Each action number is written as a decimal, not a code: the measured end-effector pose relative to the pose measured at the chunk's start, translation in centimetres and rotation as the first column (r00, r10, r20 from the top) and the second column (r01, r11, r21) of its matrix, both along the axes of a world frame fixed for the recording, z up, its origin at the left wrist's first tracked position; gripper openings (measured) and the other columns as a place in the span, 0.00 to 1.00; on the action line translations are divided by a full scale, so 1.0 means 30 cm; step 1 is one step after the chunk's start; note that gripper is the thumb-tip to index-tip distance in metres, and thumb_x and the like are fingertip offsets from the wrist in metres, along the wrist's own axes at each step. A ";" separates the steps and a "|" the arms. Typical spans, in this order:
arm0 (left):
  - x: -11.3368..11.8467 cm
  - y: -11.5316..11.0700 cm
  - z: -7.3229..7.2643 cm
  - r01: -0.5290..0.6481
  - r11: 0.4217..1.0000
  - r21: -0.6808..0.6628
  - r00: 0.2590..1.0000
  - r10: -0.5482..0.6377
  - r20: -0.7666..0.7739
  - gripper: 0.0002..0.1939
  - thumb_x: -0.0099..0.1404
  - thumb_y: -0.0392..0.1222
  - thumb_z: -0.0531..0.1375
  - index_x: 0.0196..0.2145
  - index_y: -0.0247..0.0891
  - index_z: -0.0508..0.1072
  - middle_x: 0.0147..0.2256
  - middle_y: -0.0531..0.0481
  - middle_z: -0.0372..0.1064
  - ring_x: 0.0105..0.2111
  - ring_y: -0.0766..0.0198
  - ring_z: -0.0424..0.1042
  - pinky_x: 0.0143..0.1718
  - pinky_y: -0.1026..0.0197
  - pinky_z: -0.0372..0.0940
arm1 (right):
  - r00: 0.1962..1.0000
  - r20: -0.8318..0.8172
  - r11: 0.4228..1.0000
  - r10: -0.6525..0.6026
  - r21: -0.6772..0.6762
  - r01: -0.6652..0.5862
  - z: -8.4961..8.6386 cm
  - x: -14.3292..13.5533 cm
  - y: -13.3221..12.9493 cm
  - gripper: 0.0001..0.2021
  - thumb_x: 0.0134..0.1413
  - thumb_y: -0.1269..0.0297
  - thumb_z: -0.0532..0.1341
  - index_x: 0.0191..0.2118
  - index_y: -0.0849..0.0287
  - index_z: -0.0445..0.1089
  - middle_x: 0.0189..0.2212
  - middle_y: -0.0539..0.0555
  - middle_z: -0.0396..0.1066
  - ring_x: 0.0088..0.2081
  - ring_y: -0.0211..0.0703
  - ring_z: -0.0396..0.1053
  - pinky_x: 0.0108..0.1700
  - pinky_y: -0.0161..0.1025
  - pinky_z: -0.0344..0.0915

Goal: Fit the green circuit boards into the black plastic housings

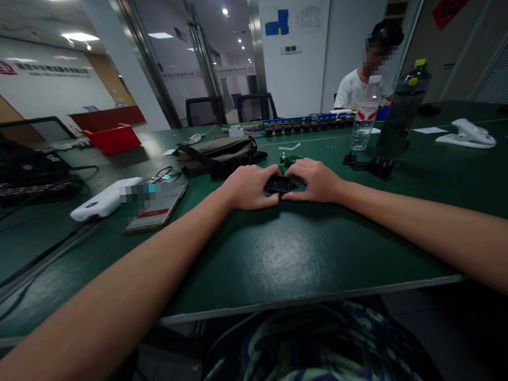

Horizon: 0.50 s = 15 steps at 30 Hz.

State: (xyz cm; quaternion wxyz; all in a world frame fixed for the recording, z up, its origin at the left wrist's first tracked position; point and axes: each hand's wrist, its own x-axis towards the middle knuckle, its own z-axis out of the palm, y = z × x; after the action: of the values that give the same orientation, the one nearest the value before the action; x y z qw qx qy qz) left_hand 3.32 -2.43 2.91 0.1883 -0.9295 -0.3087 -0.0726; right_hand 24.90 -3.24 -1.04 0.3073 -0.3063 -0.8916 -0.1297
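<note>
Between both hands, just above the green table (286,259), is a small black rectangular plastic part (279,184); its exact kind is not clear. My left hand (251,186) pinches its left side with thumb and fingers. From the right, my right hand (318,180) grips the other side, fingers curled and thumb near the left thumb. Right behind the fingers sit small green pieces (287,159), partly covered by the hands, which look like circuit boards. Two small black parts (379,166) lie to the right of my right hand.
A grey bag (219,153), a phone (160,206) and a white power bank (106,198) lie on the left. A water bottle (363,121) and a dark bottle (402,112) stand right, near a white plastic piece (467,135). A person (352,90) sits across the table.
</note>
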 end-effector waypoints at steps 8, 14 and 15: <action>0.012 -0.006 -0.002 0.004 1.000 0.014 1.000 -0.003 -0.008 0.22 0.59 0.55 0.54 0.45 0.38 0.72 0.35 0.44 0.78 0.35 0.47 0.78 0.30 0.57 0.63 | 1.000 -0.007 0.999 0.025 0.026 -0.025 0.001 0.001 -0.001 0.18 0.56 0.47 0.61 0.34 0.60 0.68 0.26 0.54 0.68 0.30 0.45 0.64 0.36 0.40 0.57; 0.004 -0.004 0.001 0.016 1.000 0.001 1.000 -0.016 -0.001 0.21 0.59 0.52 0.54 0.45 0.38 0.70 0.35 0.45 0.78 0.34 0.50 0.78 0.29 0.59 0.62 | 1.000 -0.014 0.999 0.023 0.028 -0.022 0.000 0.000 -0.001 0.20 0.56 0.44 0.61 0.34 0.60 0.68 0.26 0.54 0.68 0.30 0.45 0.63 0.36 0.40 0.57; 0.002 -0.004 0.001 0.022 1.000 -0.005 1.000 -0.022 0.002 0.20 0.59 0.52 0.54 0.45 0.38 0.70 0.35 0.45 0.78 0.34 0.51 0.78 0.29 0.59 0.62 | 1.000 -0.017 1.000 0.017 0.026 -0.017 0.000 0.001 -0.001 0.20 0.56 0.44 0.60 0.35 0.60 0.68 0.26 0.54 0.68 0.30 0.45 0.64 0.36 0.40 0.58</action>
State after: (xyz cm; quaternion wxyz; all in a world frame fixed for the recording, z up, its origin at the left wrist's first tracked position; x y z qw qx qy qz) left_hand 3.39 -2.54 2.94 0.1851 -0.9332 -0.2990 -0.0747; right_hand 24.92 -3.28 -1.03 0.3202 -0.2958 -0.8897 -0.1358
